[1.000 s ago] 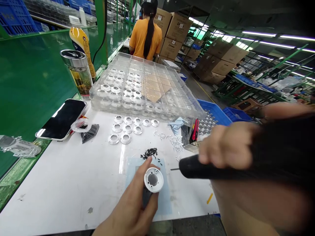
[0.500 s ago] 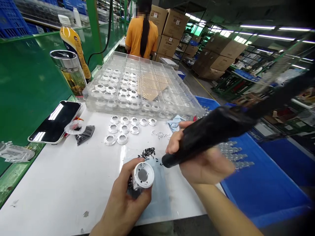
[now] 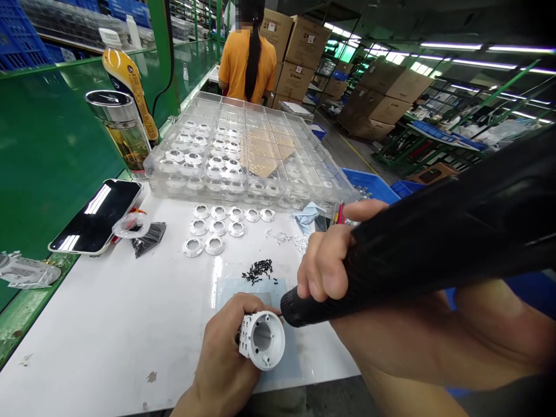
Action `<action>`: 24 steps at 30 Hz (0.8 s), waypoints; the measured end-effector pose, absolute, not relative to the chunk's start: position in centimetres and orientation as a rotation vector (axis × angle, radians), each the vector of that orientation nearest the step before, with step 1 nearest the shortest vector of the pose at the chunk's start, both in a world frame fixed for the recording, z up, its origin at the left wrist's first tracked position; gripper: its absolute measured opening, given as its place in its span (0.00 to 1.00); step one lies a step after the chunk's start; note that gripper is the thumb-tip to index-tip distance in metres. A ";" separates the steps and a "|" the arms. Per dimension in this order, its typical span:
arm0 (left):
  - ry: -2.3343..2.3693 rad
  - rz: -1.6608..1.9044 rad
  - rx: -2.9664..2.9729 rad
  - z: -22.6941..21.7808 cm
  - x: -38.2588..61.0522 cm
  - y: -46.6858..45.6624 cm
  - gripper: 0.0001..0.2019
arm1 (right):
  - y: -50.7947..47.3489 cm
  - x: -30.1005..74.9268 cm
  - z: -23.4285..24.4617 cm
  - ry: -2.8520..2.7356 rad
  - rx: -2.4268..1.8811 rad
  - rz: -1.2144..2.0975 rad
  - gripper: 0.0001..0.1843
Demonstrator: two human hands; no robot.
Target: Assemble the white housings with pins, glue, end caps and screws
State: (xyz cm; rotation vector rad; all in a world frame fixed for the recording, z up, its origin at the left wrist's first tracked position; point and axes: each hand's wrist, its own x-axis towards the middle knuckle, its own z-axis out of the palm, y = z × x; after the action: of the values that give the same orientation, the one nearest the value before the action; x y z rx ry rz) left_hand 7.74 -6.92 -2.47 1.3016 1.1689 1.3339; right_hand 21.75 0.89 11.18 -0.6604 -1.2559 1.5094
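At 6 o'clock in the view, just above the near edge of the bench point(image 3: 108, 313): a white cylindrical housing point(image 3: 263, 341), wrapped from the left by the left hand point(image 3: 221, 365), fingers closed round its body. Looks like a short moulded plastic cup, with its open mouth tilted up toward the camera, a thick round rim and a hollow, grey-shadowed bore. Carries on its left flank a flat white block with small dark square openings, half tucked under the thumb. Held over a pale blue mat point(image 3: 234, 289); cannot tell whether touching it.

At 2 o'clock of the housing, right against its rim: the blunt nose of a black power screwdriver point(image 3: 434, 243), slanting up toward 2 o'clock and out of the frame. Clasped near the nose by the right hand point(image 3: 325, 266), fingers curled fully round the barrel. Bit tip hidden; cannot tell whether seated in a hole.

At 12 o'clock of the housing, a small heap of black screws point(image 3: 259, 270) on the bench. Farther off at 11 o'clock, loose rows of silver rings point(image 3: 217, 223); beyond these a clear compartment tray point(image 3: 260, 145) with rings in its left cells. At 10 o'clock, a dark phone point(image 3: 96, 215) lying face up near a glass bottle point(image 3: 119, 133). Far off at 12 o'clock, a person in an orange shirt point(image 3: 247, 63), back turned.
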 end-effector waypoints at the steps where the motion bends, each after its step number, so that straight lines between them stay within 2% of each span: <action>1: 1.177 1.327 1.313 -2.5 7.6 -6.9 0.12 | 0.9 21.8 11.2 -1.216 -0.628 1.562 0.20; 6: 1.251 1.282 1.397 -2.4 7.3 -6.9 0.14 | 0.8 21.9 11.1 -1.205 -0.588 1.568 0.21; 10: 1.292 1.300 1.425 -2.6 7.3 -7.1 0.16 | 0.6 21.9 11.0 -1.217 -0.601 1.578 0.26; 15: 1.426 1.249 1.358 -2.9 7.4 -7.2 0.14 | 0.4 21.7 10.7 -1.229 -0.639 1.565 0.19; 22: 1.477 1.257 1.268 -2.6 7.8 -6.9 0.08 | 0.5 21.7 10.5 -1.207 -0.641 1.580 0.20; 24: 1.496 1.277 1.200 -2.4 7.8 -7.0 0.10 | 0.5 21.9 10.6 -1.210 -0.652 1.558 0.20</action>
State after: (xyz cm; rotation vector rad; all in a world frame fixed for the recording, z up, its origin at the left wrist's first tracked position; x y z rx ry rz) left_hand 7.81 -7.01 -2.41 1.2004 1.4958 1.2770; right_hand 21.94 0.53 10.58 -0.6523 -1.2100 1.5579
